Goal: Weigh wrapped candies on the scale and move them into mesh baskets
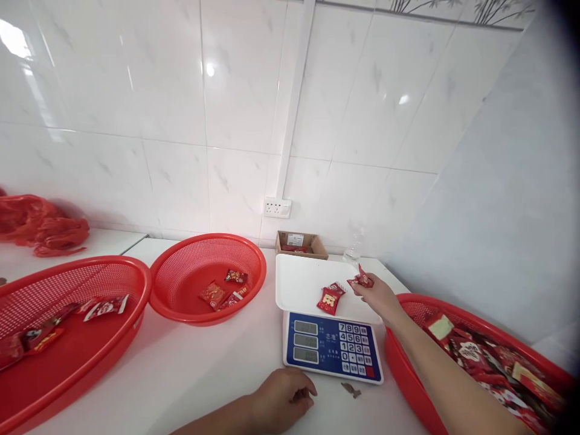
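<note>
Item: red candy packet (pixel 362 280), pinched in my right hand (pixel 378 296) fingertips, over right edge of white scale tray (pixel 299 284). Best handling, my judgement: light pinch, lower flat beside two red packets (pixel 330 297) on tray, clear of rim. My left hand (pixel 283 399): loosely curled, empty, resting on table (pixel 203 374) below scale keypad (pixel 353 347).

Red candy packet (pixel 361 280): small, crinkled, pinched upright at the scale tray's right edge. Two red packets (pixel 330 297): touching each other, flat on the white scale tray (pixel 299 284), right of centre.
</note>
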`<state>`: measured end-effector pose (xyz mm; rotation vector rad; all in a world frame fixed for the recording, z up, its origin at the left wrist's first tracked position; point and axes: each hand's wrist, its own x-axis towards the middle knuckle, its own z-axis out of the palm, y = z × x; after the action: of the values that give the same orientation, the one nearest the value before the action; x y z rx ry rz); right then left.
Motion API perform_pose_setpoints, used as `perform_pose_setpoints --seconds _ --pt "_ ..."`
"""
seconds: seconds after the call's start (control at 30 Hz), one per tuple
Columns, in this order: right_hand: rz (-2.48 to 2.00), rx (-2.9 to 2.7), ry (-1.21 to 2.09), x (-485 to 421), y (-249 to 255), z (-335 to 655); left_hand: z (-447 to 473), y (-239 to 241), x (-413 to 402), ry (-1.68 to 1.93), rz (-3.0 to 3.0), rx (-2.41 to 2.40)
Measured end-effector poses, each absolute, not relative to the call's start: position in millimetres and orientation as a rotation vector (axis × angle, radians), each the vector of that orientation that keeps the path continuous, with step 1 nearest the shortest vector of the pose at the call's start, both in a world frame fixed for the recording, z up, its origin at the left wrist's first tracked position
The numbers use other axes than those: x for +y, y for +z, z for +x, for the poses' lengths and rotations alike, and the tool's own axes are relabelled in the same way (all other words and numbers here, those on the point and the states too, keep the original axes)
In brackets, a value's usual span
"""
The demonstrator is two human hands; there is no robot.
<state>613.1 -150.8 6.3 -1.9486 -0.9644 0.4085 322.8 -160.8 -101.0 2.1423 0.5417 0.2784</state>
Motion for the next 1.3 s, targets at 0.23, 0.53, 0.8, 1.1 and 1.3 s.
perform_pose_setpoints --seconds 0.23,0.53,0.8,1.1,1.3 --pt "-1.822 -1.038 0.708 -140.1 12.0 576.3 324.1 -104.0 -158.3 0.304 2.156 0.520" --pt "-2.074 -1.230 0.432 -143.2 14.0 597.1 323.9 -108.5 -159.0 0.293 2.163 0.526" --pt "-2.378 -1.725 0.487 -164.2 10.9 619.5 324.4 -108.1 -159.5 0.293 2.166 0.531" --pt "-2.423 -1.795 0.449 -149.4 -5.9 566.1 324.2 -105.8 -159.0 0.299 2.164 0.532" --pt "-2.483 -1.828 0.311 -124.1 -15.1 541.8 323.9 -105.6 -160.2 0.304 2.158 0.535"
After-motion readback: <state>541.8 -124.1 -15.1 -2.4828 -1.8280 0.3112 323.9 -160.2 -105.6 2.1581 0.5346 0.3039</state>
